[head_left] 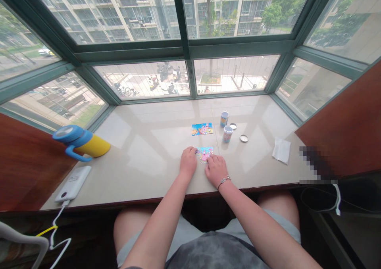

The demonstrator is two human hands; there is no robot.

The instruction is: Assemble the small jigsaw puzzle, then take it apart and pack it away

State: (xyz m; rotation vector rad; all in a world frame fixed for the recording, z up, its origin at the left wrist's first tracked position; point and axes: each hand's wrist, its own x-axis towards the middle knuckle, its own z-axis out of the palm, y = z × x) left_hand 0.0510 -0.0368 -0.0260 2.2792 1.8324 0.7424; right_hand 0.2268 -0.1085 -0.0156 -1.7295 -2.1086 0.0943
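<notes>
Puzzle between left grip, right grip

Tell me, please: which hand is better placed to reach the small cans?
Probably the right hand: it lies closer to the cans, on their side of the puzzle; the left hand is farther.

The person wears a mottled charcoal-grey top and loose light-grey shorts ending above the knees. A thin silver link bracelet circles the right wrist.
</notes>
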